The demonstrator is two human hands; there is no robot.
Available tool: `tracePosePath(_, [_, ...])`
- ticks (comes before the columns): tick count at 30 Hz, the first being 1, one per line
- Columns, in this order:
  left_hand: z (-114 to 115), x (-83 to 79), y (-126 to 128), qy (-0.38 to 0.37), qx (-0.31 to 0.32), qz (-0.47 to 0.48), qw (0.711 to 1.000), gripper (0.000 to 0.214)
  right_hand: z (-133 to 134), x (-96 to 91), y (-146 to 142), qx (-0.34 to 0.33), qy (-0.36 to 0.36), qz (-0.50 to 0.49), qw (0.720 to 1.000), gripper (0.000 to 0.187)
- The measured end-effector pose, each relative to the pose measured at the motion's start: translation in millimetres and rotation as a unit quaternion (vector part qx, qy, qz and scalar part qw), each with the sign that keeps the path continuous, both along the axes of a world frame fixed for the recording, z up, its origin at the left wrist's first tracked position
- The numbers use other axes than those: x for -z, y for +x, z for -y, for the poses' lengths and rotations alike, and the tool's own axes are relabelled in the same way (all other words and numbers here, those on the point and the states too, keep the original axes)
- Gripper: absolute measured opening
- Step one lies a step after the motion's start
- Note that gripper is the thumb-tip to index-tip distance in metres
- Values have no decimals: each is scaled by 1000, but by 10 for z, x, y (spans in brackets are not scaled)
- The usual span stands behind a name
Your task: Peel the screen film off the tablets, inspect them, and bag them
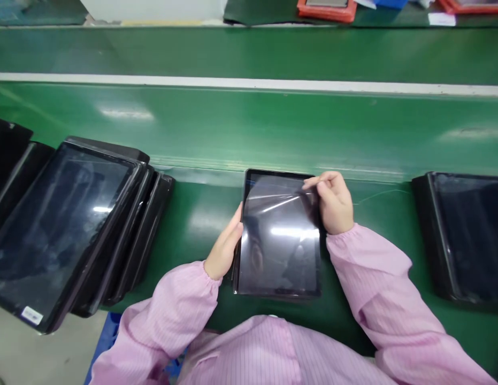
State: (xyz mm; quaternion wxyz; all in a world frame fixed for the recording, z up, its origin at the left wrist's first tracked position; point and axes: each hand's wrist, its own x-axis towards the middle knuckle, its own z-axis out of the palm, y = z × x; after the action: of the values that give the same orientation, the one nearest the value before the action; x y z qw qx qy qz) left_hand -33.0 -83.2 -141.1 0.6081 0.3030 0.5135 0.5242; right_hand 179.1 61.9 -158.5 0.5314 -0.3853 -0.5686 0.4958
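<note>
The right hand [332, 203] pinches a clear protective film [273, 200], lifted at the top right corner of a black-framed tablet [278, 251]. The left hand [225, 248] grips the tablet's left edge, mid-bench [345, 299]. Overlapping tablets [64, 224] lie toward the left end, another tablet [467, 235] at the right end, both clear of the hands.

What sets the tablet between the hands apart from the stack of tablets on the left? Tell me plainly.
The tablet lies square as one unit, while the stack of tablets overlaps at a slant. The tablet's clear film is lifted, pinched by the right hand; the stack of tablets shows no lifted film. The stack of tablets bears a white label; the tablet shows none. Both have dark frames and glossy screens.
</note>
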Motion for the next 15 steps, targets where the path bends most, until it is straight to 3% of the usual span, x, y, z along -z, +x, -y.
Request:
tracePosePath(2, [5,3,-25,24,7,-138,990,60,45,7,-59,11,24,16,1000,23])
tracePosePath(5, [-7,-48,-13,31,-34,-322,946,55,105,20,-136,42,38,6,998,18])
tracePosePath(8, [-24,-187,60,46,-54,-411,909,55,145,34,-170,66,33,1,997,13])
tracePosePath(10, [-29,-305,126,59,-29,-373,925,59,162,39,-172,80,30,2,996,12])
tracePosePath(13, [-24,-412,214,60,28,-209,976,73,159,8,-136,87,28,8,996,13])
tracePosePath(15, [-21,-403,235,36,38,-102,993,81,136,-76,-69,73,25,19,997,16])
